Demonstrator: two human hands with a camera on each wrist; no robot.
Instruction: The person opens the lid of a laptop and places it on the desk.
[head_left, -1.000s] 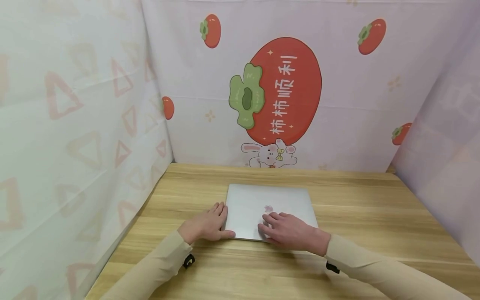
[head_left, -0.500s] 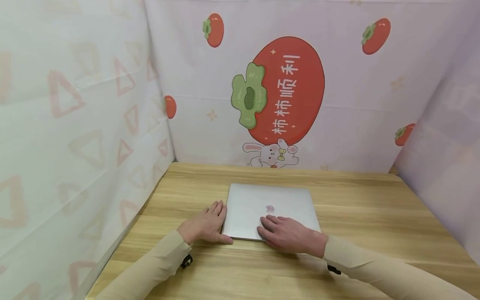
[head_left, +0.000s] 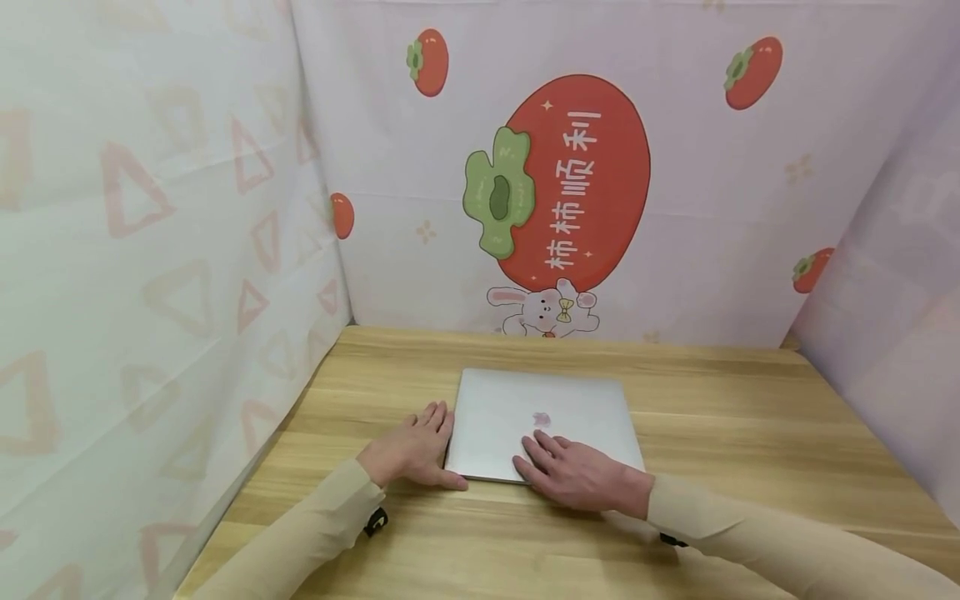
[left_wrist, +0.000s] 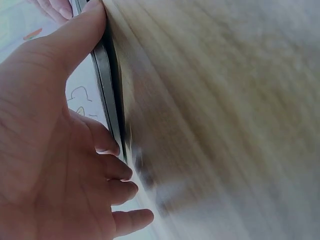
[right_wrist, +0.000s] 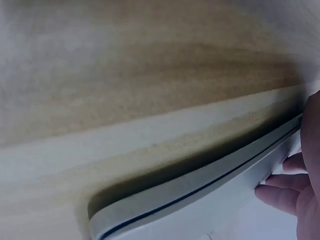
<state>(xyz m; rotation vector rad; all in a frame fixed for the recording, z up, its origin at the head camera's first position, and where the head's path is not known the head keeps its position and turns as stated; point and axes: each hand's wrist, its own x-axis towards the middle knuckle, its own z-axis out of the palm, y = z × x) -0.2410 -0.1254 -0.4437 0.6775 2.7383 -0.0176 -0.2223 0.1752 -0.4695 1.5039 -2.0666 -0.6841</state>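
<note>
A closed silver laptop (head_left: 498, 412) with a shiny logo lies flat on the wooden table. At its near left corner is my left hand (head_left: 414, 450), fingers extended beside the left edge and thumb along the front edge. In the left wrist view, the thumb of the left hand (left_wrist: 50, 125) touches the dark edge of the laptop, and the other fingers are spread loosely. My right hand (head_left: 577, 472) rests over the front part of the lid, below the logo. The right wrist view shows fingertips of the right hand (right_wrist: 285, 195) on the lid; its thumb is hidden in the head view.
The wooden table (head_left: 735, 442) extends around the laptop on all sides. A printed cloth wall (head_left: 397, 275) stands behind it, with further cloth on the left side (head_left: 217, 375) and on the right side (head_left: 900, 333).
The left thumb has slid from the laptop's top edge down to its front edge. The right fingers lie flatter on the lid. The laptop stays in place; the head view shifts slightly.
</note>
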